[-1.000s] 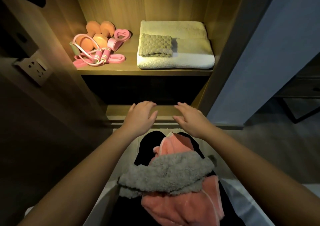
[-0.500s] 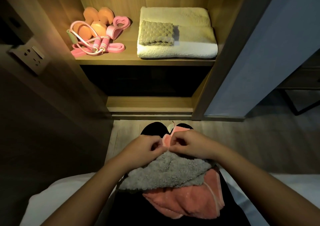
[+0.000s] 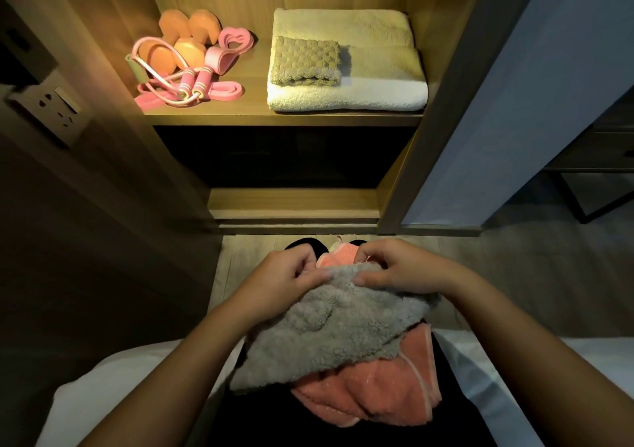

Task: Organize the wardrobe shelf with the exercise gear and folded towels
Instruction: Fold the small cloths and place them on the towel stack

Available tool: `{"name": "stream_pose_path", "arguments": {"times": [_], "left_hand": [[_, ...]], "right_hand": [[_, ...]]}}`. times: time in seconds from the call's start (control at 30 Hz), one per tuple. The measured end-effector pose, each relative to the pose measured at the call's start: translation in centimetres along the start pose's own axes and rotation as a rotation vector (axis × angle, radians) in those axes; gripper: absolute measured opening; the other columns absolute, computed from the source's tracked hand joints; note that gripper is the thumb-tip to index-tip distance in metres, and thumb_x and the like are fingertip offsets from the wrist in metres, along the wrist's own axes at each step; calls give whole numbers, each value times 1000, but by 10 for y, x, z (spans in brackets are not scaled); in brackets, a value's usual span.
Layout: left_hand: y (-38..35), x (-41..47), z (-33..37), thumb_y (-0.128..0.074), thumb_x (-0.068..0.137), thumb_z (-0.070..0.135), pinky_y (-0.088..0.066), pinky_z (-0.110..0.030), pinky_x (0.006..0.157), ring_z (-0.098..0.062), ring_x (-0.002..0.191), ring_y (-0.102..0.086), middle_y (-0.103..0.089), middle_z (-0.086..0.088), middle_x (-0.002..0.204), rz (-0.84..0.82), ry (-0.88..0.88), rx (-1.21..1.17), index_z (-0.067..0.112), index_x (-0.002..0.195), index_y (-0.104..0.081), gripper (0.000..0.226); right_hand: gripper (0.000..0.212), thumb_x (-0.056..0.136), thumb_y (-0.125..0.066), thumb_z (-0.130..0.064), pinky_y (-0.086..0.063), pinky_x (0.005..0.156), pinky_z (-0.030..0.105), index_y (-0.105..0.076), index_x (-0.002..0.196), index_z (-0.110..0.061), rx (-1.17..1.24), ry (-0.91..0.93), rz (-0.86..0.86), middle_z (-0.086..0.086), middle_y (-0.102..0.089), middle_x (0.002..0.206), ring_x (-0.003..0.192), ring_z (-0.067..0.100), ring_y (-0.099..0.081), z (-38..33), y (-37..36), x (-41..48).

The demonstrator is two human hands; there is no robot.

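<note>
On the lap at six o'clock, the left hand and right hand each pinch the far edge of the grey towel, fingers curled tight on it, over a coral towel. Folding seems the step in hand; next, square its corners before it joins the folded towels at one o'clock on the shelf.

Shaggy, fluffy matt cloth on grey towel at 6 o'clk. Finer short-nap cloth w/ pale piping on coral towel beneath. Looped terry on white towel at 12–1, w/ waffle-weave olive cloth atop. Smooth matt coating, rubber or plastic, on dumbbells at 11. Smooth, rubbery-looking pink bands alongside. Satin wood-grain on shelf. Smooth plastic on socket plate at 10.
</note>
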State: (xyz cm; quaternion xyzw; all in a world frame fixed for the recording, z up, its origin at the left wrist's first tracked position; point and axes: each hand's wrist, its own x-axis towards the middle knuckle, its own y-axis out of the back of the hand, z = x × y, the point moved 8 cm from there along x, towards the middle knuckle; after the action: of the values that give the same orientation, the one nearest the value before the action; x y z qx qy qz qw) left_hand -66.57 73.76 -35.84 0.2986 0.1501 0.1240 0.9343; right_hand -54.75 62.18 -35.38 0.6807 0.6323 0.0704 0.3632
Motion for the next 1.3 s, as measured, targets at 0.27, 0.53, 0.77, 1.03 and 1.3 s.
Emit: {"name": "stream_pose_path", "arguments": {"times": [0.27, 0.53, 0.77, 1.03, 1.3], "left_hand": [[34, -3, -15, -71, 86, 28, -58, -35, 67, -16, 77, -69, -69, -3, 87, -301, 119, 72, 19, 88, -67, 10], [96, 12, -14, -55, 96, 21, -58, -29, 72, -16, 91, -71, -71, -2, 102, 199, 146, -483, 21, 107, -63, 14], [129, 49, 16, -46, 102, 20, -55, -38, 82, -25, 98, -69, -70, -9, 107, 396, 109, -624, 19, 110, -61, 17], [146, 128, 29, -48, 101, 21, -51, -33, 80, -21, 100, -67, -70, -4, 109, 411, 119, -788, 18, 111, -64, 19], [98, 214, 28, -60, 94, 30, -46, -37, 79, -20, 86, -62, -68, -7, 87, 70, 124, -501, 11, 91, -62, 19]], "right_hand": [[6, 89, -69, -25, -50, 66, 27, -66, 83, -25, -25, -119, 75, -6, -64, 81, 72, 4, -61, 31, 44, -12], [29, 78, -77, -18, -37, 59, 30, -61, 94, 0, 795, -170, 455, 12, -50, 74, 65, 21, -46, 48, 81, -14], [19, 99, -50, -15, -55, 81, 38, -67, 104, -8, 1030, -97, 644, 12, -73, 95, 86, 24, -70, 20, 131, -4], [17, 98, -53, -19, -50, 75, 34, -67, 99, -10, 889, -137, 715, 8, -70, 89, 81, 21, -66, 11, 182, 48], [12, 93, -61, -23, -44, 64, 23, -68, 85, -19, 394, -63, 549, -3, -67, 82, 73, 6, -60, -17, 199, 146]]}}
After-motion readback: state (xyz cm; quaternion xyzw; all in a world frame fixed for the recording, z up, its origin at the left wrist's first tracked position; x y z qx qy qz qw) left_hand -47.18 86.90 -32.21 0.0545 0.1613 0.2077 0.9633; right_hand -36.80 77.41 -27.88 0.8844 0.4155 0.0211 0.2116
